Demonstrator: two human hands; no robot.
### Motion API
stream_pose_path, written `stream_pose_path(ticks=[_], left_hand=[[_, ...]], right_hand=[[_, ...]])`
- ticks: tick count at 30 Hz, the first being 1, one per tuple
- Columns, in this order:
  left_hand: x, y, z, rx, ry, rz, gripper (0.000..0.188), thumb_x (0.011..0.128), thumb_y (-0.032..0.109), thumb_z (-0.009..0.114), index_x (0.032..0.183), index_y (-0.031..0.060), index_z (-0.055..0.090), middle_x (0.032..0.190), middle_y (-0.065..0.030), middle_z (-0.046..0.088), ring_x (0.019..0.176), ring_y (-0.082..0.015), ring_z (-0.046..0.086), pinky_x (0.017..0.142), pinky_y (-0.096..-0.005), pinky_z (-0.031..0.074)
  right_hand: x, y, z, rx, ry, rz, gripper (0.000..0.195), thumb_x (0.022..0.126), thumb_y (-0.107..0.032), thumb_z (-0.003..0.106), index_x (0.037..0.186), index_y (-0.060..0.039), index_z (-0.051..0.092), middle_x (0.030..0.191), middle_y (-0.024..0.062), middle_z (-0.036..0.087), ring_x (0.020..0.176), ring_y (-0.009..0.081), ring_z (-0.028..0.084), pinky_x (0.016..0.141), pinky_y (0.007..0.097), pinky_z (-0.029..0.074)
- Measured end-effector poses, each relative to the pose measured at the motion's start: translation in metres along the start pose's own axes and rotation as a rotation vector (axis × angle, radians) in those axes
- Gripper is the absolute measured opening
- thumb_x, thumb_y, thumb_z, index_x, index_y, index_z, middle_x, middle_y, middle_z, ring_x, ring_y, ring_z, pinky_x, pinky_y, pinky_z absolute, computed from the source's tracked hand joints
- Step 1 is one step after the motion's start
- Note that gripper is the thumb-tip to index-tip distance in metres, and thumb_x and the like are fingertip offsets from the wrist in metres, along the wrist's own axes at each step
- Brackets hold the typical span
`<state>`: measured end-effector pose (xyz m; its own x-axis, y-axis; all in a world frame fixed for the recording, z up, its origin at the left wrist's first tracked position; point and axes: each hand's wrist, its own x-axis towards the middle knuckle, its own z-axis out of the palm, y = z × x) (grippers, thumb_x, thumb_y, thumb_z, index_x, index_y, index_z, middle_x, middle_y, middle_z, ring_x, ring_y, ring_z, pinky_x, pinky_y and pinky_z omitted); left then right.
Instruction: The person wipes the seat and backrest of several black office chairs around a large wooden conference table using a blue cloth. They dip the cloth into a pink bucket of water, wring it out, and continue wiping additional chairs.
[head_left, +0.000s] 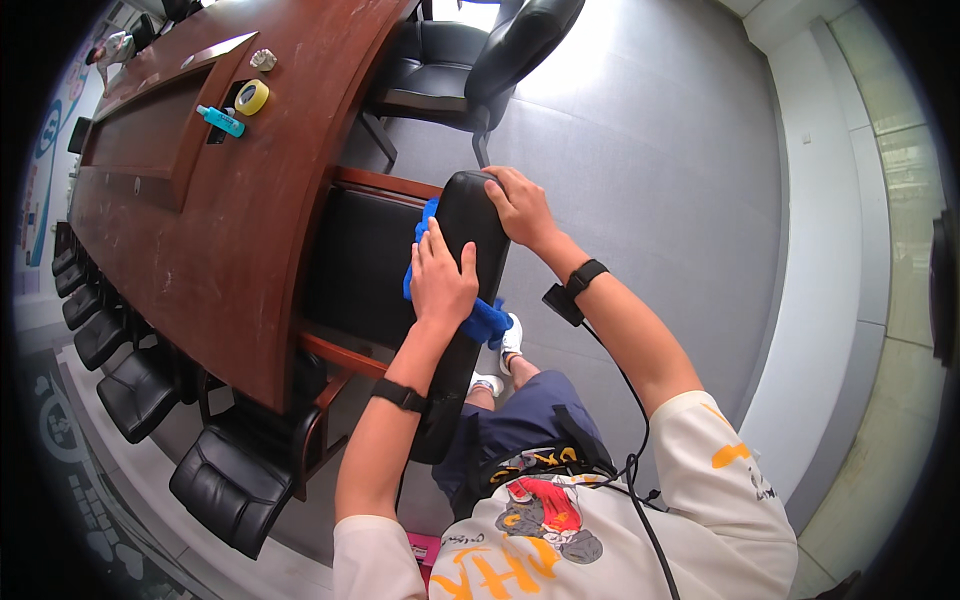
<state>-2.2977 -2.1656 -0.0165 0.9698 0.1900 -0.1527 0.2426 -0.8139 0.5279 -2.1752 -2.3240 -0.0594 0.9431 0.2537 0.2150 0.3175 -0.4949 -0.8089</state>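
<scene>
A black leather-look office chair's backrest (474, 206) stands before me, seen from above. On its front face lies a blue cloth (486, 322), with one end hanging over the top edge toward my legs. My left hand (442, 289) presses flat over the cloth, fingers extended and the thumb apart on the backrest. At the backrest's far end, my right hand (519, 206) holds the corner, fingers over its edge. The chair's black seat (356, 259) reaches under the table, between reddish wooden armrests (349, 356). Part of the cloth is hidden beneath my left hand.
The long brown wooden table (232, 247) bears a blue bottle (221, 121), a yellow tape roll (252, 97) and a small whitish object (263, 60). Another black chair (487, 67) stands beyond; several line the left. Another person (116, 51) is at the far side. A cable (637, 420) hangs from my right wrist.
</scene>
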Motion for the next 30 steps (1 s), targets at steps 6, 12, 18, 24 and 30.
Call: stream_pose_path(ticks=[6,12,18,24,30], left_hand=[[-0.051,-0.048,-0.026,-0.153,-0.019,0.026,0.084,0.099,0.035,0.065,0.162,-0.0019,0.024,0.153,-0.0334,0.041,0.136,-0.0511,0.049,0.112,-0.0523,0.043],[-0.091,-0.08,-0.043,-0.105,0.012,0.143,0.062,0.096,0.037,0.069,0.142,0.0005,0.046,0.128,-0.0241,0.054,0.115,-0.0452,0.057,0.097,-0.0511,0.045],[-0.124,-0.108,-0.063,-0.098,-0.053,0.391,0.048,0.089,0.026,0.078,0.124,0.0016,0.056,0.111,-0.0191,0.054,0.104,-0.0388,0.055,0.088,-0.0482,0.043],[-0.131,-0.132,-0.092,-0.145,-0.228,0.505,0.031,0.081,0.015,0.085,0.099,0.0033,0.063,0.117,-0.0187,0.053,0.111,-0.0388,0.053,0.094,-0.0483,0.043],[-0.091,-0.117,-0.11,-0.551,-0.349,0.461,0.039,0.074,-0.008,0.081,0.075,0.0056,0.044,0.092,-0.0133,0.066,0.082,-0.0254,0.066,0.075,-0.0342,0.053]], right_hand=[[0.003,0.001,0.004,-0.024,-0.015,-0.005,0.037,0.107,-0.034,0.052,0.125,-0.0047,0.066,0.124,0.0198,0.069,0.113,0.0422,0.066,0.097,0.0466,0.053],[-0.004,-0.011,0.006,-0.056,0.029,0.247,0.056,0.106,-0.038,0.056,0.146,-0.0003,0.046,0.143,0.0294,0.057,0.133,0.0439,0.056,0.111,0.0455,0.045],[-0.099,-0.015,0.019,0.403,0.096,0.547,0.081,0.103,-0.036,0.065,0.16,0.0004,0.021,0.16,0.0331,0.036,0.147,0.046,0.042,0.121,0.0507,0.036],[-0.192,-0.132,-0.015,-0.061,-0.316,0.35,0.078,0.097,-0.039,0.072,0.154,-0.0061,0.032,0.125,0.0272,0.066,0.103,0.0422,0.068,0.098,0.0475,0.05],[-0.221,-0.137,-0.019,-0.16,-0.439,0.183,0.026,0.1,-0.03,0.069,0.097,-0.005,0.065,0.082,0.0145,0.06,0.083,0.0333,0.057,0.077,0.0446,0.047]])
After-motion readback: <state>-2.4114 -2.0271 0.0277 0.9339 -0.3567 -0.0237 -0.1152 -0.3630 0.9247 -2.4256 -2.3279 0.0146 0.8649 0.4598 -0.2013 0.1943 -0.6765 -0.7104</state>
